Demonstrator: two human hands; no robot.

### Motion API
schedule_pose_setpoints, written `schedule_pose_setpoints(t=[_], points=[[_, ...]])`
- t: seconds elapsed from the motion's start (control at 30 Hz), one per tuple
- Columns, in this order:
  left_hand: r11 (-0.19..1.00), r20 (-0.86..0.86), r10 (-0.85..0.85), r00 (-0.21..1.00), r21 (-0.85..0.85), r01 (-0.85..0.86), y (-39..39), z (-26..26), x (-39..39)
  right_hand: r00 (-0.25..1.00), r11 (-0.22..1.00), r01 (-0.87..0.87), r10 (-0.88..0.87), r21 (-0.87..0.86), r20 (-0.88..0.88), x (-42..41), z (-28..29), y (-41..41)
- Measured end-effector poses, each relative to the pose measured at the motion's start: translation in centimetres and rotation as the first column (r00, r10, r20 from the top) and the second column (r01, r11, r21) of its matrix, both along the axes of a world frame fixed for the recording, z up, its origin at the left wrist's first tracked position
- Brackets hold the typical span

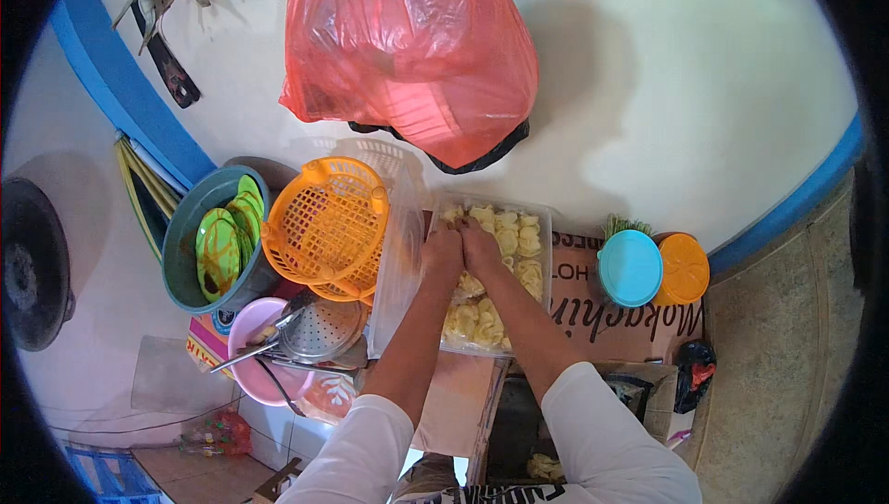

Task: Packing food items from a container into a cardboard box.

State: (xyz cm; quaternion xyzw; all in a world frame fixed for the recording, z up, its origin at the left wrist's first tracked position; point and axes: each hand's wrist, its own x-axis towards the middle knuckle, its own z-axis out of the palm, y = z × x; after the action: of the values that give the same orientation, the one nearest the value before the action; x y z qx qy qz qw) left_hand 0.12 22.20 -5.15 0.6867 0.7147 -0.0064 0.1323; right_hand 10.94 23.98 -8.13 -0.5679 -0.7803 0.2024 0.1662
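Observation:
A clear plastic box (546, 254) holds pale yellow, folded food pieces (476, 323), some seemingly in thin clear bags. Over its far left part, my left hand (442, 248) and my right hand (480, 244) are close together, fingertips meeting at some of the pieces. The fingers point away from the camera, and the backs of the hands hide what lies between them, so whether either hand grips a piece cannot be told. Against the box's left side stands a clear plastic lid or second box (397, 275), tilted upright.
Orange baskets (326, 226), a grey-green bucket (177, 254) with green plates, and a pink basin (243, 323) with metal utensils stand left. Right are a blue-lidded container (630, 268) and an orange-lidded one (683, 268) on printed cardboard (597, 344). A red plastic bag (417, 53) hangs beyond.

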Motion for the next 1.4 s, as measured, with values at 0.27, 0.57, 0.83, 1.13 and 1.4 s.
schedule_pose_setpoints(t=[0.27,0.57,0.83,1.13,1.4], points=[[0.907,0.332,-0.091,0.939,0.417,-0.059,-4.2,0.8,0.5,0.942,0.979,-0.002,0.070,0.203,-0.328,2.4,1.9,-3.0],[0.890,0.519,-0.272,0.810,0.456,0.007,-22.2,6.2,-0.2,0.980,0.984,-0.022,0.056,0.174,-0.193,10.1,13.7,-20.5],[0.931,0.381,-0.288,0.879,0.326,0.163,-37.2,8.3,-3.7,0.996,0.999,0.021,-0.018,0.031,-0.090,13.7,15.3,-36.8],[0.885,0.417,-0.397,0.818,0.409,0.221,-40.1,9.3,-1.3,0.981,0.986,0.161,-0.165,-0.046,-0.101,14.1,13.5,-43.4],[0.798,0.539,-0.597,0.593,0.469,0.377,-39.5,11.1,7.7,0.949,0.955,0.298,-0.296,0.003,-0.105,18.2,12.9,-46.4]])
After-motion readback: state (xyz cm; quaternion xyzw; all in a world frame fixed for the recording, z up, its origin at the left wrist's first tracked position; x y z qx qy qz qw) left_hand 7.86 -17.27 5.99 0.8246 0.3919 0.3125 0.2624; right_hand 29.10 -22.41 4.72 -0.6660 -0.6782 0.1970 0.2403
